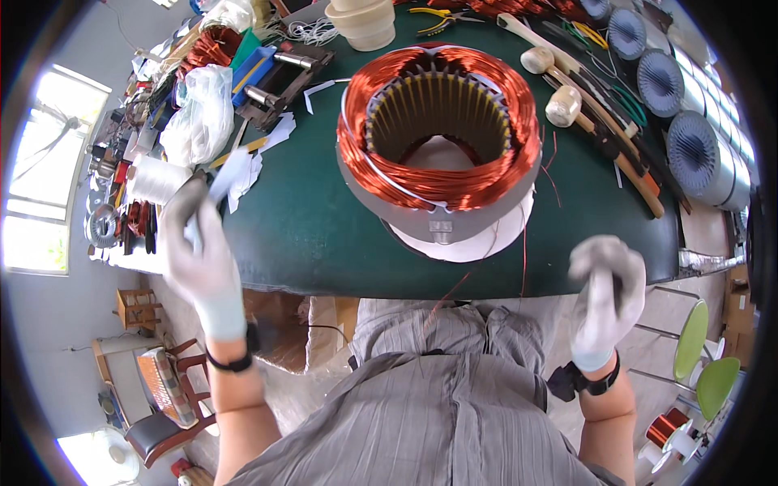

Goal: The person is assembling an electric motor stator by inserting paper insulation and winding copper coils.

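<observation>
Copper-red windings crown the stator [439, 198], which I log from my remote station at 12 to 1 o'clock, standing on the dark green bench [300, 235]. Its bore opens upward; dark slots with yellowish edges line the inner wall. A white cord [374, 166] runs over the winding, and a white round sheet [470, 245] shows beneath the grey body. Loose red wire ends trail toward 6 o'clock, over the bench edge.

I record both hands as well apart from each other and clear of the stator. The left hand [198, 259], white-gloved and blurred, is raised at 9 o'clock beside a pale strip [232, 173]; I cannot tell whether the fingers grip it. The right hand [608, 283], likewise gloved, is at 3 to 4 o'clock near the bench's front edge, fingers curled; I cannot tell whether anything lies inside.

Surrounding stock, as I observe it: a white thread spool [158, 180] between 9 and 10, a clear plastic bag [203, 113] at 10, yellow-handled pliers [438, 18] just past 12, wooden-headed mallets [562, 106] between 1 and 2, and grey ribbed cylinders [697, 154] between 2 and 3.
</observation>
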The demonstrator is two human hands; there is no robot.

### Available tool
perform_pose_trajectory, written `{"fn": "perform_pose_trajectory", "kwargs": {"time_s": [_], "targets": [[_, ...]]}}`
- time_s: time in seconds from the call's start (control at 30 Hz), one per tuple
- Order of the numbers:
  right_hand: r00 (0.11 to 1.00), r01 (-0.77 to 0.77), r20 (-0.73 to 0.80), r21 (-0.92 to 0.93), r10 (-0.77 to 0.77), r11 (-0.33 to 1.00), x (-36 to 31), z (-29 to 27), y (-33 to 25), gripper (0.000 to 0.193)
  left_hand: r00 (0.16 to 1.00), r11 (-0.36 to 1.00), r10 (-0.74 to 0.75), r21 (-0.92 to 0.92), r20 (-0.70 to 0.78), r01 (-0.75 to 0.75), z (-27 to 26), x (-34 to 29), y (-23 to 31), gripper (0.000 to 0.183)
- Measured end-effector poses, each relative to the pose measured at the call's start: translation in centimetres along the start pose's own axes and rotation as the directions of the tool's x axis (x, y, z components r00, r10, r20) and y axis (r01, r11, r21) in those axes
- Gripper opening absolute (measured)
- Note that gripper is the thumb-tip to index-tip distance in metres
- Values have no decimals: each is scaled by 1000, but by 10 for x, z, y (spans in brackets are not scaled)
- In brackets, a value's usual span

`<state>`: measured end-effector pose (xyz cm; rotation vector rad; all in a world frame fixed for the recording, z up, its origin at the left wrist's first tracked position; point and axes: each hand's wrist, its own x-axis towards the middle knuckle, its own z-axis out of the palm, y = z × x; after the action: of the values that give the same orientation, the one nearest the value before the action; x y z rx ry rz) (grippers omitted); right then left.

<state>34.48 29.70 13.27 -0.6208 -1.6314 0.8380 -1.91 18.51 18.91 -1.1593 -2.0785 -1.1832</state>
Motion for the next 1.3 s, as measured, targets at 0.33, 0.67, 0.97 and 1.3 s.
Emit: {"fn": "perform_pose_trajectory", "kwargs": {"time_s": [0.33,0.67,0.97,1.3], "targets": [[778,-617,336,570,530,543,-8,34,-34,34,523,548,822,-560,225,-621,14,2,110,63],[697,-701,286,464,658,542,18,23,-14,23,527,668,729,-286,437,-687,46,10,102,80],[952,-254,102,-254,287,933,64,11,-36,10,560,643,765,-433,319,-632,55,6,125,43],[932,-206,211,-363,296,909,112,29,-30,10,593,669,743,-385,312,-636,61,2,153,39]]}}
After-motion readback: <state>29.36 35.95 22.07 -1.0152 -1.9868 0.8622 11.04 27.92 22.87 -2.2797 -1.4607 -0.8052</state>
